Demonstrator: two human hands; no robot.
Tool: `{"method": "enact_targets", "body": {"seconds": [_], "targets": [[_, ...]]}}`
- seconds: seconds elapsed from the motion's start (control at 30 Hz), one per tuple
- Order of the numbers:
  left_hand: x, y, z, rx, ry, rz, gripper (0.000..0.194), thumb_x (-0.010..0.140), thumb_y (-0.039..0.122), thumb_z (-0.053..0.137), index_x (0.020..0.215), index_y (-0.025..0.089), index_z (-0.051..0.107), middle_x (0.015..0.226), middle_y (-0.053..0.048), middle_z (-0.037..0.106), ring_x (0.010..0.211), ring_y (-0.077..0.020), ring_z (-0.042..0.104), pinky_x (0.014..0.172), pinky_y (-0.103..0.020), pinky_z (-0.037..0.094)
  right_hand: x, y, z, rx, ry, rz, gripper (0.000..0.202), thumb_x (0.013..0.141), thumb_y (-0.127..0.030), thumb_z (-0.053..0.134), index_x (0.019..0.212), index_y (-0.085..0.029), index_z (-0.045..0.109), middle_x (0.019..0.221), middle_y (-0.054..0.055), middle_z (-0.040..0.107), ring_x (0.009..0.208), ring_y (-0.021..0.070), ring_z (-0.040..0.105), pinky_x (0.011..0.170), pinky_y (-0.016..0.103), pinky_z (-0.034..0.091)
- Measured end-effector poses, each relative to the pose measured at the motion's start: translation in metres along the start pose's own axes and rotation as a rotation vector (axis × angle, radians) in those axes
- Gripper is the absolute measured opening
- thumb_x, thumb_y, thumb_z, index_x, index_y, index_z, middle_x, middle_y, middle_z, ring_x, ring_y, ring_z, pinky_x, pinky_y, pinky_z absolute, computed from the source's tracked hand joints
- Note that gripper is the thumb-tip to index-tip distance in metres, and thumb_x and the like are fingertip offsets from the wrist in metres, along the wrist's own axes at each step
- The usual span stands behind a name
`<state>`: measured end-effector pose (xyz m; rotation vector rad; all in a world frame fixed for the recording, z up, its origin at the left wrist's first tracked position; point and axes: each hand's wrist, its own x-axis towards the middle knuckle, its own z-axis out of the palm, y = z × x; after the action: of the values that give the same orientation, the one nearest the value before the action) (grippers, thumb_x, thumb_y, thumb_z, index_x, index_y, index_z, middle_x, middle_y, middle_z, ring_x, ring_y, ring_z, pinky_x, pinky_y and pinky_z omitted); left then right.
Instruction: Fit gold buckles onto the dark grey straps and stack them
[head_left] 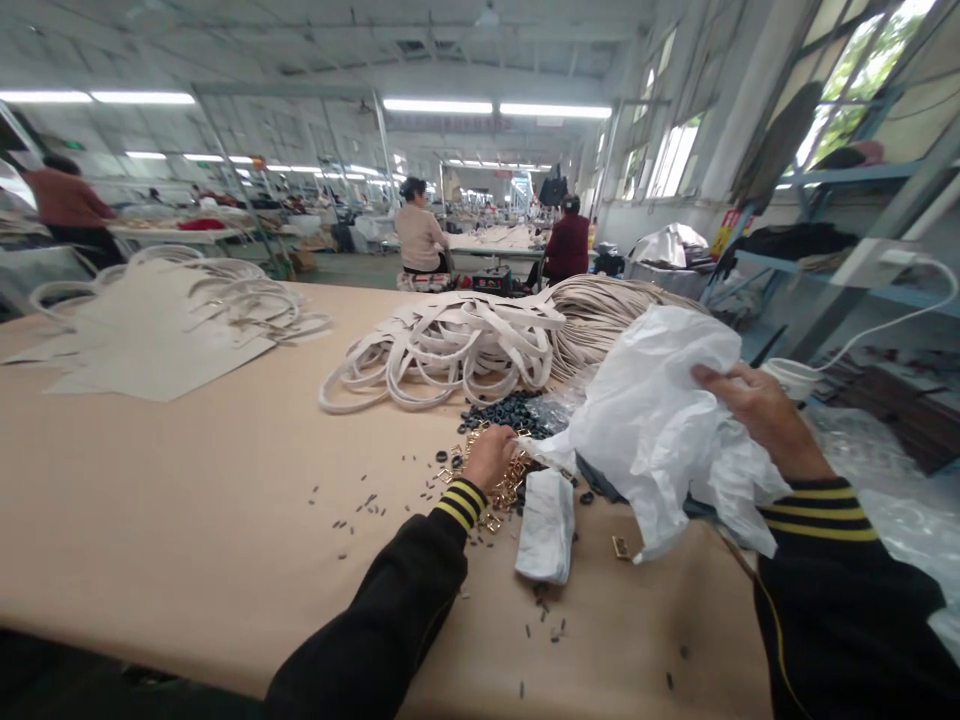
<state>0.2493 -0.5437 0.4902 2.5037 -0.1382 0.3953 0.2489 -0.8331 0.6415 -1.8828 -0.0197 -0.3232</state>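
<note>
A crumpled white plastic bag [652, 420] is stretched between my two hands over the right side of the table. My right hand [757, 405] grips its upper right part, thumb on the near side. Low on the left, my left hand [491, 458] pinches a twisted end of the same bag. Just beneath that hand lie gold metal buckles [510, 485], with a heap of small dark rings [499, 412] behind them. A folded whitish cloth [545, 527] rests in front of the bag. One loose gold buckle [620, 547] sits to its right.
Pale looped straps [450, 345] are piled beyond the rings, beside a bundle of long strips [600, 310]. Flat beige panels with handles [161, 325] lie at the left. Small dark bits dot the brown table [187, 520]. Clear plastic [900, 520] hangs at the right. Several people sit or stand farther off.
</note>
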Motion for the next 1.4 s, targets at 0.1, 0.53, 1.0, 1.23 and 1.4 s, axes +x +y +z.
{"method": "enact_targets", "body": {"seconds": [0.1,0.53,1.0,1.23,1.4], "targets": [[0.016,0.014,-0.019,0.002,0.039,0.036,0.019,0.080,0.022,0.044,0.077,0.016,0.061,0.075,-0.004,0.059,0.073,-0.0155,0.054,0.070,-0.027,0.040,-0.006,0.003,-0.001,0.025,0.006,0.017,0.025,0.060,-0.039,0.067,0.062,-0.016,0.058,0.051,-0.002,0.052,0.044,0.0114,0.043,0.045,0.023,0.033],[0.040,0.041,-0.068,-0.155,0.139,0.068,0.022,0.080,0.028,0.041,0.077,0.015,0.060,0.062,0.000,0.059,0.050,-0.0114,0.054,0.051,-0.021,0.040,-0.009,0.017,-0.008,0.037,-0.061,0.008,0.029,0.061,-0.043,0.066,0.056,-0.016,0.055,0.047,-0.003,0.048,0.042,0.0096,0.039,0.041,0.022,0.028],[0.017,0.112,-0.075,-0.788,-0.189,0.245,0.023,0.077,0.031,0.050,0.084,0.012,0.060,0.075,-0.005,0.062,0.067,-0.0148,0.058,0.056,-0.023,0.046,-0.032,0.008,0.043,-0.099,-0.682,-0.370,0.029,0.070,-0.044,0.058,0.077,-0.017,0.065,0.077,0.002,0.063,0.078,0.0201,0.057,0.068,0.026,0.044],[-0.022,0.085,-0.048,-0.588,0.073,0.009,0.024,0.082,0.029,0.040,0.092,0.013,0.054,0.089,-0.007,0.059,0.073,-0.0149,0.057,0.065,-0.028,0.046,-0.020,0.013,0.003,-0.043,-0.141,-0.132,0.032,0.064,-0.047,0.061,0.071,-0.016,0.060,0.067,0.002,0.060,0.059,0.0165,0.053,0.053,0.024,0.040],[-0.085,0.074,0.016,-0.172,-0.251,0.105,0.037,0.069,0.031,0.058,0.102,0.017,0.051,0.105,-0.012,0.054,0.099,-0.0264,0.047,0.083,-0.040,0.040,-0.016,0.025,-0.040,-0.015,0.035,-0.047,0.028,0.057,-0.044,0.065,0.066,-0.019,0.055,0.056,0.001,0.054,0.052,0.0154,0.048,0.051,0.027,0.039]]}}
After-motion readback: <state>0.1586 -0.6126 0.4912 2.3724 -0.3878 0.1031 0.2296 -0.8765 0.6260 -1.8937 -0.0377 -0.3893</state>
